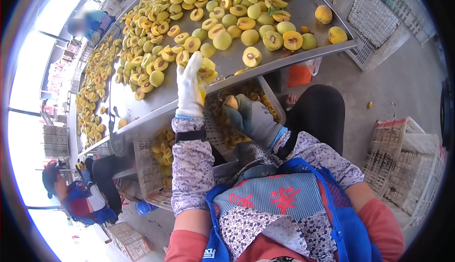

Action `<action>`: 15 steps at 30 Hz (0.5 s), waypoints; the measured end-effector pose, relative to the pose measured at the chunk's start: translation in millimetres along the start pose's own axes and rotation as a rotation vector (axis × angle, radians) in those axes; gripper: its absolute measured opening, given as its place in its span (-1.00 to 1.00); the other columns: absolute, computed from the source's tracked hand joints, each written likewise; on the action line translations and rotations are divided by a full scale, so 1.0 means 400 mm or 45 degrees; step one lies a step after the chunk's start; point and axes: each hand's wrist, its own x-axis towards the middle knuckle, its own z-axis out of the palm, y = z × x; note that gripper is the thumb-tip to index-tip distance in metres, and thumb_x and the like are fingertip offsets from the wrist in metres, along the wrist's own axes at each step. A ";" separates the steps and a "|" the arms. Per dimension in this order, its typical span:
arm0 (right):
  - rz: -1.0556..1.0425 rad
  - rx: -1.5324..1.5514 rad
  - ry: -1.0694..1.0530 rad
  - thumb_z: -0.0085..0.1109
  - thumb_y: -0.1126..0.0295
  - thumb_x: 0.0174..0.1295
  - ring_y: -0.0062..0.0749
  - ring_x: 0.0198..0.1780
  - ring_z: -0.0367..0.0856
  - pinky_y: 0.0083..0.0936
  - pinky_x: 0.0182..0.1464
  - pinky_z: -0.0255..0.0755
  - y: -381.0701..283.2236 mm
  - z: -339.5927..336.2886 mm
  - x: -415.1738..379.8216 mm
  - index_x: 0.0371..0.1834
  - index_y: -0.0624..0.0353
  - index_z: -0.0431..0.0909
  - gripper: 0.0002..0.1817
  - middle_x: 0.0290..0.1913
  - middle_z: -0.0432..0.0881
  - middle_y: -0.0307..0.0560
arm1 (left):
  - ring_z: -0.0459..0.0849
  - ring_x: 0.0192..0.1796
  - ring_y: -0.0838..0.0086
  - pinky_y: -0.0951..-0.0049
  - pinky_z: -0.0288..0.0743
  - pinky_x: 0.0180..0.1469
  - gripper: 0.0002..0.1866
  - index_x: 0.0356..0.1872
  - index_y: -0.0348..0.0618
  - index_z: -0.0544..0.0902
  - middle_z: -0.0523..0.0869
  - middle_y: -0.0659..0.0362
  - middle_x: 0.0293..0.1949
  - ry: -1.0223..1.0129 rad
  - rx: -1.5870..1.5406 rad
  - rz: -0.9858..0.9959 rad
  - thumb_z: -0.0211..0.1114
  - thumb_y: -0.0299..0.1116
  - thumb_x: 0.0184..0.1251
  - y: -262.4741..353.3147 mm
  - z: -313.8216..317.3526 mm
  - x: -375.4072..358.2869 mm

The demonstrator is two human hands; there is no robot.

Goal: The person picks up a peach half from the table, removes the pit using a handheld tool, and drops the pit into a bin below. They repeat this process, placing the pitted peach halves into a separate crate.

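My left hand (190, 89), in a white glove with yellow on its side, reaches up over the near edge of the metal table (303, 57). Its fingers close around a yellow-green peach half (207, 67). Many halved peaches (222, 40) lie just beyond it, some with brown pits inside. Lower down, my right hand (258, 120) is curled in a grey glove with a teal palm. A small tan piece shows at its fingertips; I cannot tell what it is. Beneath that hand, a crate (275, 102) holds brown and yellow scraps.
Another crate (148, 169) with peach halves stands below the table, left of my arm. Pale plastic crates (403, 167) sit on the floor at right, others (374, 18) behind the table corner. A seated person (80, 195) works at left; another (95, 25) is farther back.
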 end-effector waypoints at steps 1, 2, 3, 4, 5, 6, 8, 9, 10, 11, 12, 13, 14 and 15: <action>-0.125 0.089 0.124 0.11 0.15 0.43 0.19 -0.20 0.67 -0.08 -0.16 0.50 0.000 0.009 0.006 -0.06 0.15 0.53 -0.71 -0.28 0.67 0.20 | 0.71 -0.22 0.34 0.24 0.67 -0.18 -0.65 0.04 -0.13 0.49 0.67 0.11 -0.18 -0.056 0.020 0.113 0.38 -0.24 0.38 -0.019 -0.034 -0.010; -0.246 0.180 0.247 0.13 0.17 0.45 0.17 -0.21 0.67 -0.16 -0.22 0.51 -0.003 0.019 0.009 -0.05 0.17 0.55 -0.72 -0.29 0.66 0.17 | 0.71 -0.20 0.34 0.25 0.67 -0.19 -0.66 0.07 -0.12 0.49 0.67 0.12 -0.16 -0.111 0.041 0.224 0.36 -0.24 0.41 -0.028 -0.061 -0.029; -0.230 0.223 0.222 0.13 0.13 0.40 0.23 -0.18 0.67 -0.02 -0.14 0.51 -0.033 0.011 0.009 -0.05 0.14 0.50 -0.69 -0.28 0.68 0.24 | 0.71 -0.19 0.37 0.28 0.67 -0.21 -0.63 0.15 -0.11 0.50 0.67 0.14 -0.14 -0.036 0.026 0.052 0.31 -0.20 0.46 0.008 -0.033 -0.084; -0.232 0.226 0.215 0.13 0.13 0.40 0.23 -0.18 0.67 -0.02 -0.14 0.51 -0.034 0.022 0.013 -0.05 0.14 0.50 -0.69 -0.28 0.68 0.24 | 0.71 -0.17 0.39 0.36 0.66 -0.12 -0.66 0.17 -0.11 0.54 0.66 0.14 -0.14 -0.096 0.159 0.217 0.24 -0.19 0.52 0.001 -0.033 -0.116; -0.198 0.184 0.192 0.14 0.15 0.41 0.20 -0.17 0.67 -0.04 -0.15 0.51 -0.032 0.031 0.017 -0.03 0.15 0.50 -0.70 -0.28 0.68 0.24 | 0.70 -0.14 0.37 0.37 0.63 -0.05 -0.67 0.20 -0.21 0.52 0.67 0.10 -0.11 -0.158 0.185 0.177 0.14 -0.26 0.57 -0.015 -0.054 -0.124; -0.163 0.140 0.170 0.14 0.17 0.41 0.18 -0.17 0.68 -0.06 -0.17 0.51 -0.033 0.036 0.018 0.00 0.15 0.51 -0.71 -0.28 0.68 0.25 | 0.68 -0.10 0.35 0.38 0.60 0.02 -0.67 0.23 -0.30 0.49 0.68 0.05 -0.08 -0.222 0.210 0.138 0.04 -0.32 0.62 -0.029 -0.070 -0.130; -0.098 0.181 0.135 0.13 0.19 0.42 0.15 -0.15 0.68 -0.05 -0.16 0.52 -0.052 0.026 0.012 0.04 0.14 0.51 -0.71 -0.26 0.68 0.25 | 0.68 -0.05 0.31 0.35 0.58 0.07 -0.68 0.23 -0.32 0.49 0.68 0.03 -0.04 -0.184 0.137 0.067 0.05 -0.38 0.60 -0.014 -0.074 -0.167; -0.031 0.226 0.100 0.12 0.22 0.42 0.13 -0.13 0.69 -0.05 -0.16 0.52 -0.061 0.021 0.010 0.08 0.13 0.51 -0.70 -0.25 0.68 0.25 | 0.68 0.00 0.27 0.32 0.57 0.12 -0.68 0.23 -0.34 0.49 0.68 0.00 0.01 -0.146 0.067 -0.004 0.05 -0.43 0.58 -0.002 -0.067 -0.187; -0.032 0.222 0.096 0.12 0.22 0.42 0.13 -0.13 0.69 -0.05 -0.16 0.52 -0.044 0.029 0.015 0.08 0.13 0.51 -0.70 -0.25 0.68 0.25 | 0.68 0.00 0.27 0.32 0.57 0.12 -0.68 0.23 -0.34 0.49 0.68 0.00 0.01 -0.142 0.063 -0.003 0.05 -0.43 0.58 -0.010 -0.074 -0.200; -0.223 0.169 0.170 0.11 0.14 0.43 0.12 -0.09 0.69 -0.05 -0.14 0.52 -0.023 0.036 0.024 0.09 0.14 0.51 -0.65 -0.23 0.68 0.27 | 0.68 0.04 0.25 0.30 0.56 0.16 -0.69 0.22 -0.35 0.49 0.67 -0.02 0.03 -0.135 0.677 0.502 0.05 -0.47 0.56 -0.024 -0.084 -0.210; -0.414 0.116 0.245 0.11 0.07 0.43 0.12 -0.06 0.69 -0.05 -0.11 0.52 -0.006 0.044 0.028 0.11 0.15 0.51 -0.60 -0.20 0.68 0.29 | 0.68 0.07 0.22 0.29 0.54 0.19 -0.69 0.22 -0.36 0.48 0.67 -0.03 0.05 -0.120 1.294 1.007 0.06 -0.52 0.54 -0.038 -0.095 -0.213; -0.413 0.118 0.242 0.11 0.07 0.43 0.12 -0.06 0.69 -0.05 -0.11 0.52 0.008 0.055 0.026 0.11 0.15 0.51 -0.60 -0.20 0.68 0.29 | 0.67 0.08 0.22 0.28 0.53 0.21 -0.70 0.20 -0.37 0.49 0.68 -0.06 0.03 -0.104 1.404 1.063 0.09 -0.51 0.53 -0.050 -0.113 -0.201; -0.344 0.145 0.185 0.09 -0.01 0.43 0.15 -0.04 0.68 -0.04 -0.10 0.52 0.004 0.055 0.026 0.10 0.17 0.52 -0.53 -0.18 0.68 0.31 | 0.67 0.08 0.22 0.28 0.53 0.21 -0.70 0.20 -0.37 0.49 0.68 -0.06 0.03 -0.104 1.405 1.062 0.09 -0.51 0.53 -0.048 -0.100 -0.206; -0.275 0.172 0.129 0.08 -0.10 0.42 0.18 -0.01 0.68 -0.03 -0.08 0.52 -0.001 0.054 0.024 0.09 0.19 0.52 -0.46 -0.16 0.68 0.34 | 0.68 0.05 0.24 0.32 0.54 0.19 -0.71 0.18 -0.37 0.50 0.68 -0.04 0.01 -0.034 1.004 0.769 0.09 -0.51 0.52 -0.045 -0.075 -0.216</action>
